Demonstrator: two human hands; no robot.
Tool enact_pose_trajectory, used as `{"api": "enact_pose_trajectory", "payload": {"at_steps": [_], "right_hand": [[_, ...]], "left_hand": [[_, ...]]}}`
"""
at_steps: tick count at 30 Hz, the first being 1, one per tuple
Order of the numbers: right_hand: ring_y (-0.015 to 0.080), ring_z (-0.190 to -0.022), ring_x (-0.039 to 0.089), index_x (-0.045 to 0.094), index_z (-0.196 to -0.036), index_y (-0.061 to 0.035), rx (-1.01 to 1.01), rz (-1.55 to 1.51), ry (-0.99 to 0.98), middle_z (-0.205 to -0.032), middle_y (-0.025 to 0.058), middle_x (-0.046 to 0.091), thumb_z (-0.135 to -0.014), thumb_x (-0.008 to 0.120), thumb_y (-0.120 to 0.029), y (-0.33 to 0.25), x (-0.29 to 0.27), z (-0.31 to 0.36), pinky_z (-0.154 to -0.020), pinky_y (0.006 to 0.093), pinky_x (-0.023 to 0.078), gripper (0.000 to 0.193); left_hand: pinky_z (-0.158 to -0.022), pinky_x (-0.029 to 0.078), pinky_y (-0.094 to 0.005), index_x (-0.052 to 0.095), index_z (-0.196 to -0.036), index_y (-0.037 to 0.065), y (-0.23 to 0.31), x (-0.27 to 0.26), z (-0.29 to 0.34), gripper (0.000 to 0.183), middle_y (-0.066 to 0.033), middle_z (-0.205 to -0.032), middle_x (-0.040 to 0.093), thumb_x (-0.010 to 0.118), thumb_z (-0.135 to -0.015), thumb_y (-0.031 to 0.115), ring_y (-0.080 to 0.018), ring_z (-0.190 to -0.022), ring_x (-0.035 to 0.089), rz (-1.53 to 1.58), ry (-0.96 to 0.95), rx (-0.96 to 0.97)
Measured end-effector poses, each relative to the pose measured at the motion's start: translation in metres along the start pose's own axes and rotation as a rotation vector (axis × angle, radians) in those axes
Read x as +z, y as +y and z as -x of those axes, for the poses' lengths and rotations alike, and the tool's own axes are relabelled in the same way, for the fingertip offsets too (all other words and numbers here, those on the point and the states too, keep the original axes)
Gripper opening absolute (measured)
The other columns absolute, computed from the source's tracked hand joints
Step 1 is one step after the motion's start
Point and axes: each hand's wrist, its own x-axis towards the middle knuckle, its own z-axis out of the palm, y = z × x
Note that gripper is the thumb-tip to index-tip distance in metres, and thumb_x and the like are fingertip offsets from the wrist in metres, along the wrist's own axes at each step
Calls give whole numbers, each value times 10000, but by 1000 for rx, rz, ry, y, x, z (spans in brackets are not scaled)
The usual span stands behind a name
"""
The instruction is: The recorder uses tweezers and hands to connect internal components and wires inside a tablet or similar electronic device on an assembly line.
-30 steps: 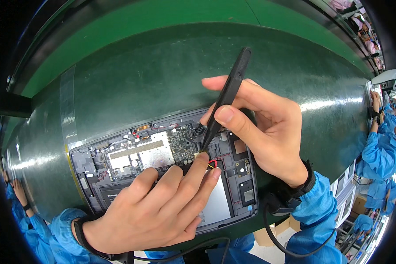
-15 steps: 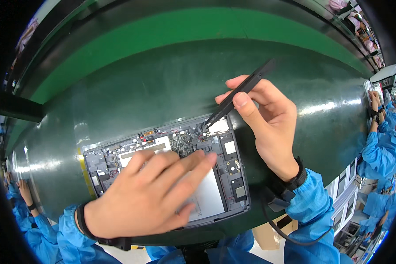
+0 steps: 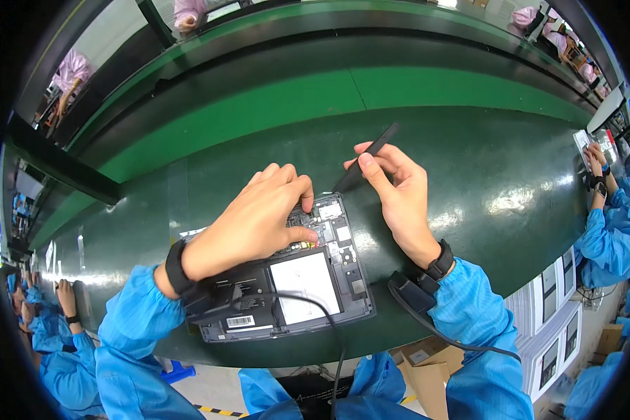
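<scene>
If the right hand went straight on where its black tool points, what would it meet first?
Probably the opened device, at its upper edge near the right corner, by the tip of the black tool; depth is unclear.

Room on green table (image 3: 511, 161) beyond right hand (image 3: 402, 199); cable (image 3: 306, 299) overhangs open device (image 3: 301, 280).

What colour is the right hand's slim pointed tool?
The slim pointed tool is black, clearest in head view.
</scene>
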Motion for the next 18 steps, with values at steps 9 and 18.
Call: {"api": "enact_pose_trajectory", "payload": {"at_steps": [9, 18], "right_hand": [[88, -887, 637, 638, -1078, 12, 26, -51, 3, -909, 87, 721, -949, 634, -173, 2, 0, 1, -858, 247, 462, 226], [78, -894, 570, 638, -1033, -31, 43, -146, 9, -951, 12, 652, -965, 609, -246, -7, -8, -2, -793, 243, 425, 227]], "left_hand": [[-763, 416, -383, 570, -904, 70, 8, -8, 8, 259, -89, -880, 532, 729, -805, 249, -294, -851, 521, -139, -55, 167], [-726, 429, -369, 641, -1008, 87, 49, -34, 148, 230, -68, -880, 560, 707, -806, 176, -258, -814, 535, -435, -1, -12]]}}
